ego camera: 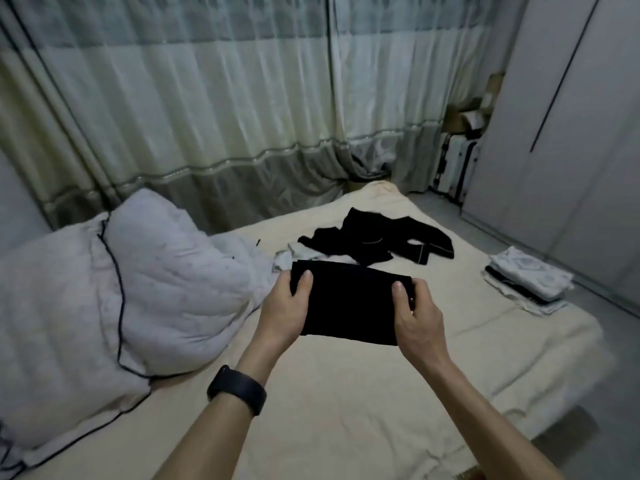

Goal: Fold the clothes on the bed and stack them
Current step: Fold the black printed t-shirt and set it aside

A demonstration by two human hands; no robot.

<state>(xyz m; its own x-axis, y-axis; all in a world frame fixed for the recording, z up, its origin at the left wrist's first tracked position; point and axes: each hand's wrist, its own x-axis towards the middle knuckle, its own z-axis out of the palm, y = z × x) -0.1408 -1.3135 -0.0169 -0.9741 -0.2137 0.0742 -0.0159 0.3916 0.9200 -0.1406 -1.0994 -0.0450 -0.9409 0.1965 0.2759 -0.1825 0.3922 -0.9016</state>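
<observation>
As left hand (284, 308) and right hand (417, 318) grip garment (353, 303), fingers lie hidden.

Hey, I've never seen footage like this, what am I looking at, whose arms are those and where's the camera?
No machine here. One camera sits on a person's head, looking forward and down, so the bare arms are theirs. The left hand and right hand each grip an end of a folded black garment above the bed. Behind it lies a crumpled black garment, unfolded. A stack of folded clothes sits near the bed's right edge; a pale quilt is heaped on the left.
</observation>
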